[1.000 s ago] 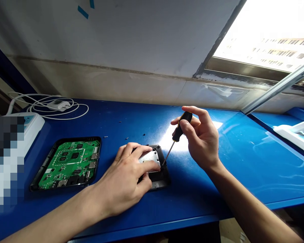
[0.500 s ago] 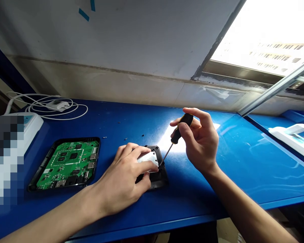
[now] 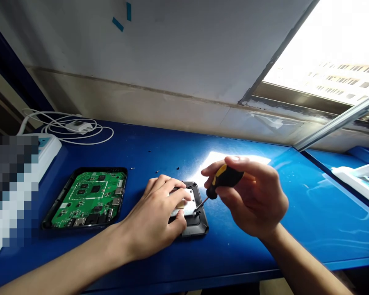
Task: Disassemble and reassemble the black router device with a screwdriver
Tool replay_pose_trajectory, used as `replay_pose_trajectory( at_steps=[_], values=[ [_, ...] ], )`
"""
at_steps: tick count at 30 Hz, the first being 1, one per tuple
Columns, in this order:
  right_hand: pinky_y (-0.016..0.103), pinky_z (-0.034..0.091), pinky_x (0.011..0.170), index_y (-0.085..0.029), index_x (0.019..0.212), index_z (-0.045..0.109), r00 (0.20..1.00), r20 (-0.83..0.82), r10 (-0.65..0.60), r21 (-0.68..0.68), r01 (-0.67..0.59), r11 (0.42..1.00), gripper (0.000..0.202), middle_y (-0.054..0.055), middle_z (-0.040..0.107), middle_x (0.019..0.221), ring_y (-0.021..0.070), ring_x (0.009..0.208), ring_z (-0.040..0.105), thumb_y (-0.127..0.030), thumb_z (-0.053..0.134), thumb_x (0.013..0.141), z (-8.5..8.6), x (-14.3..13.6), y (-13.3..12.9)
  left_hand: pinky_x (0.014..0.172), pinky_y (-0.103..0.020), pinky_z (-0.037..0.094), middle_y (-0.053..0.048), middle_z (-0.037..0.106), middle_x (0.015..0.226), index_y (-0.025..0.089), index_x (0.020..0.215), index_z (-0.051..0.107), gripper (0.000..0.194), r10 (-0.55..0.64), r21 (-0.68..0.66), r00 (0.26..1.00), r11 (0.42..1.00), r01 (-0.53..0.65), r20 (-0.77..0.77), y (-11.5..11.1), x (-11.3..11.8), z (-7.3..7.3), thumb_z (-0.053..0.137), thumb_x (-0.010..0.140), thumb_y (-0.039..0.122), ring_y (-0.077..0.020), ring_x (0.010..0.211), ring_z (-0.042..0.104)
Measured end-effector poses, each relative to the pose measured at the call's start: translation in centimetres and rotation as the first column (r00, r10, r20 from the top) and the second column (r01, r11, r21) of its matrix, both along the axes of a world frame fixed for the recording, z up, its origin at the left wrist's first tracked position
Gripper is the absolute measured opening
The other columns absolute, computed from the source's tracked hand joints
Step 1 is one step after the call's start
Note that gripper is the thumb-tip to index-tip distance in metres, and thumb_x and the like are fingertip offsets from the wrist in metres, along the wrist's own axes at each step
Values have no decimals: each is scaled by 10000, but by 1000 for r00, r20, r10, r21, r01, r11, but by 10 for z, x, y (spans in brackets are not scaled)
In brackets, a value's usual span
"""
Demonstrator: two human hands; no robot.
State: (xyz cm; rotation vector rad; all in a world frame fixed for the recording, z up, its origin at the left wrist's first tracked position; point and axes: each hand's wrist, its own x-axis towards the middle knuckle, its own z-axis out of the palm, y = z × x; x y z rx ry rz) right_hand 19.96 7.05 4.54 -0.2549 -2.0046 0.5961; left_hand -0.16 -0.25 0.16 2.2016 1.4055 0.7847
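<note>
My right hand [image 3: 252, 192] grips a black and yellow screwdriver [image 3: 229, 176], its shaft slanting down to the lower right corner of a silver metal plate [image 3: 189, 208]. That plate lies in a black plastic cover [image 3: 199, 229] on the blue table. Over the cover's left part rests my left hand [image 3: 160, 213], fingers bent and spread, touching the plate; its palm side is hidden. To the left, a green circuit board [image 3: 87, 196] sits in a black casing [image 3: 46, 221].
Several small screws [image 3: 157, 171] lie on the blue table [image 3: 233, 254] behind the cover. A coiled white cable with an adapter [image 3: 80, 127] and a white power strip [image 3: 51, 151] are at the left. Another white power strip [image 3: 356, 176] stands far right, near the window.
My right hand has moved down and tilted the screwdriver lower, its tip still near the plate's corner. My left fingers have shifted on the plate, showing more of it. The camera view has shifted slightly.
</note>
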Motion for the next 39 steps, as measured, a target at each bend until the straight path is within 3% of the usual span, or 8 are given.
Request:
replay_pose_trajectory(
  at_steps=[5,10,14,18,21,28,33,39],
  values=[
    [351,657,637,-302,1376,591,1000,-26,-7,34,8,999,593,29,711,960,185,786,716,-46,735,860,2,-5,1,1055,-492,415,-40,656,1285,259,1115,667,251,-1,-9,1000,1000,1,4,0,0,4,603,895,154,-294,1236,526],
    [351,665,646,-302,1403,543,1000,3,1,-141,-1,990,428,84,746,1209,182,823,771,-117,519,1018,2,-1,-4,1014,-491,422,-38,653,1280,269,1087,664,214,-9,6,1000,1000,9,6,0,1,1,646,893,182,-300,1212,521],
    [413,675,715,-305,1383,527,998,-40,54,-228,-62,972,358,105,696,1333,210,893,790,-184,442,1058,0,-3,-5,996,-496,432,-41,655,1252,263,1079,656,210,-10,11,1000,1000,10,14,0,1,0,655,884,185,-305,1193,520],
    [339,658,639,-301,1302,611,992,-104,-77,-112,65,992,321,39,676,1074,162,783,744,-217,613,993,-4,-7,-3,1001,-510,442,-51,638,1291,266,1131,650,254,-6,16,1000,1000,6,7,-1,0,-2,643,893,181,-311,1220,508],
    [307,637,590,-297,1298,623,972,-141,-187,-162,164,973,318,13,697,950,152,721,733,-183,560,1008,-8,-7,-4,1028,-537,450,-75,600,1359,267,1213,632,335,25,25,1000,999,-25,13,-2,0,-6,658,884,207,-333,1274,480],
    [363,610,548,-289,1156,643,951,-279,-134,-366,24,930,284,43,826,1054,225,740,785,-206,458,957,-4,-3,-9,1013,-562,491,-120,534,1413,242,1172,644,299,107,15,994,994,-107,20,-4,1,-9,658,875,276,-366,1282,481],
    [361,607,517,-329,1198,646,967,-222,-129,-330,50,943,288,30,820,1041,212,696,766,-215,474,997,-4,0,-11,1027,-542,483,-114,575,1354,226,1161,645,292,98,5,995,995,-98,16,-2,1,-8,649,874,283,-344,1244,515],
    [319,604,504,-318,1273,632,961,-215,-174,-120,151,981,349,-7,713,873,158,609,696,-193,681,952,-12,0,-3,994,-554,481,-111,572,1357,231,1190,643,315,86,18,996,996,-86,4,-1,1,-9,642,878,278,-352,1216,532]
  ],
)
